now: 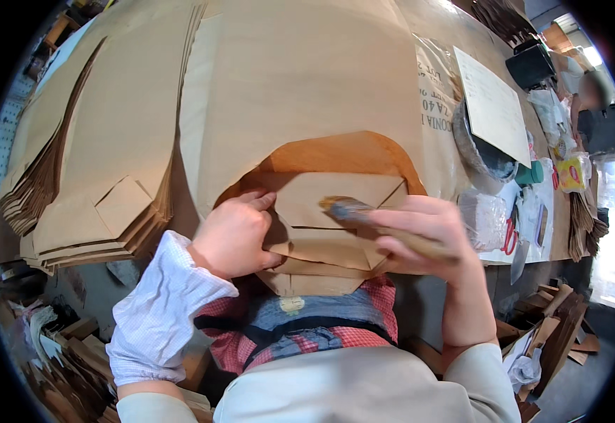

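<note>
A large brown paper bag [314, 77] lies on the table in front of me, its near end folded into an opened-out bottom with creased flaps [321, 194]. An orange-brown inner side [336, 151] shows along the curved far edge of that fold. My left hand [233, 233] presses on the left side of the bottom, thumb and fingers apart on the paper. In my right hand [431, 229] is a brush [353, 211] with a wooden handle, gripped with its bristle end pointing left over the flaps. Whether the bristles touch the paper I cannot tell.
Stacks of brown paper bags [120, 127] lie at the left. On the right stand a round tub [487, 158] partly covered by a white sheet [494, 99], red-handled scissors [510, 233] and a knife [520, 261]. Cardboard scraps [554, 331] sit below the table's right edge.
</note>
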Demonstrator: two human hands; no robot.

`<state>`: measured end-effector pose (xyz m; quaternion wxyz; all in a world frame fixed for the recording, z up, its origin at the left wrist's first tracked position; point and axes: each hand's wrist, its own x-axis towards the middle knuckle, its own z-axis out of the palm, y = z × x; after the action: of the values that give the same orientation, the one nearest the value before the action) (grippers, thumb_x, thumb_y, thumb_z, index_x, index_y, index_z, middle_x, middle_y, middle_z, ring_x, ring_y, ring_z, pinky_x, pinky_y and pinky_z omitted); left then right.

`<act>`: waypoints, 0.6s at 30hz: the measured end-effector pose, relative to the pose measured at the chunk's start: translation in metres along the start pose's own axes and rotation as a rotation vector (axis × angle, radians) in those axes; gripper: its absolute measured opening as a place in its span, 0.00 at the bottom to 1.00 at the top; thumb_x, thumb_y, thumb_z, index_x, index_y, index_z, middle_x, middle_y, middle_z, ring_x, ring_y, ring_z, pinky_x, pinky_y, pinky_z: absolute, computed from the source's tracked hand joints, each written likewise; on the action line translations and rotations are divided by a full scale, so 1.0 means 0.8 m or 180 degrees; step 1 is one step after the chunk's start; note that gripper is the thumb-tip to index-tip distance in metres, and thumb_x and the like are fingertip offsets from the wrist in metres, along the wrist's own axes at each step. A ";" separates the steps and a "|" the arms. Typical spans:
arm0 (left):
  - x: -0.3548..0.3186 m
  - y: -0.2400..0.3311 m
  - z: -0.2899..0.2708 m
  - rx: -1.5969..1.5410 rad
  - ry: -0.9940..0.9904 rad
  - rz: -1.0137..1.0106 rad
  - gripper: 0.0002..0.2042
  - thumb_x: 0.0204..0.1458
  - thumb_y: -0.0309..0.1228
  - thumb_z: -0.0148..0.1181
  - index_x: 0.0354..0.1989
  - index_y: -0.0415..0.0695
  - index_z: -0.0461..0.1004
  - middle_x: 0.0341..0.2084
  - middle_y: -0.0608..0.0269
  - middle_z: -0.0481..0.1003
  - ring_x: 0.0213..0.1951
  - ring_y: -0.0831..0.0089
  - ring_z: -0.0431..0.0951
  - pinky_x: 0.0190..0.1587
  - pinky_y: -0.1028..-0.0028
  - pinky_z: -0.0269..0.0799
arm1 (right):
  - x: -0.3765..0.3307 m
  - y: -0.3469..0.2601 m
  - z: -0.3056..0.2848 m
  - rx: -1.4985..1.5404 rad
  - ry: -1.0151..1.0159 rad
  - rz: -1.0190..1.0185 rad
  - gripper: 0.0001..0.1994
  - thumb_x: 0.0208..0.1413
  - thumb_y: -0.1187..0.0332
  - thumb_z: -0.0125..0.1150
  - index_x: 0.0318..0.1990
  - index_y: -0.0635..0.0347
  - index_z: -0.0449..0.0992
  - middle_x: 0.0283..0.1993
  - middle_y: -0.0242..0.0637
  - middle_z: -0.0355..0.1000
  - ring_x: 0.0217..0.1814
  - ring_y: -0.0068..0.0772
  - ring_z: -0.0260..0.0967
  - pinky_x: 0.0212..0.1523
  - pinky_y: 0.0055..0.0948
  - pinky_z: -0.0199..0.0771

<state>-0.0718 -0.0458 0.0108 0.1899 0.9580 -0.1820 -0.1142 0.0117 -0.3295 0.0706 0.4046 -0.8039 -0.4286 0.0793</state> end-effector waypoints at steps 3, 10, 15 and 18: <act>-0.002 0.001 0.001 -0.0060 -0.0108 -0.0095 0.27 0.30 0.41 0.69 0.33 0.26 0.78 0.53 0.40 0.71 0.56 0.50 0.71 0.59 0.66 0.67 | 0.033 0.016 0.045 0.0238 -0.0320 -0.0450 0.11 0.46 0.71 0.69 0.39 0.62 0.79 0.26 0.40 0.70 0.26 0.41 0.68 0.26 0.34 0.67; 0.002 0.007 -0.005 -0.0607 -0.0244 -0.0427 0.22 0.42 0.37 0.65 0.38 0.27 0.73 0.42 0.41 0.74 0.48 0.47 0.74 0.50 0.62 0.71 | 0.029 0.034 0.031 -0.0039 -0.0083 0.0077 0.07 0.49 0.75 0.63 0.37 0.63 0.79 0.29 0.40 0.74 0.28 0.36 0.72 0.31 0.29 0.72; 0.021 -0.002 0.019 -0.0840 0.0739 -0.0811 0.04 0.48 0.25 0.59 0.30 0.37 0.73 0.26 0.48 0.75 0.34 0.47 0.75 0.38 0.58 0.71 | -0.016 -0.005 0.015 0.1265 0.2093 0.1648 0.03 0.52 0.75 0.60 0.33 0.65 0.78 0.28 0.35 0.75 0.30 0.22 0.72 0.31 0.23 0.71; 0.032 -0.001 0.041 -0.0344 0.1023 -0.0994 0.03 0.46 0.24 0.59 0.26 0.37 0.73 0.26 0.48 0.74 0.34 0.48 0.75 0.38 0.57 0.71 | -0.008 -0.009 0.051 0.0494 0.1226 0.1215 0.04 0.53 0.74 0.61 0.30 0.65 0.78 0.26 0.31 0.75 0.29 0.19 0.70 0.29 0.22 0.70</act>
<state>-0.0575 -0.0658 -0.0226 0.2476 0.9688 0.0075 0.0022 -0.0158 -0.3082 0.0472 0.5167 -0.8370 -0.1774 0.0324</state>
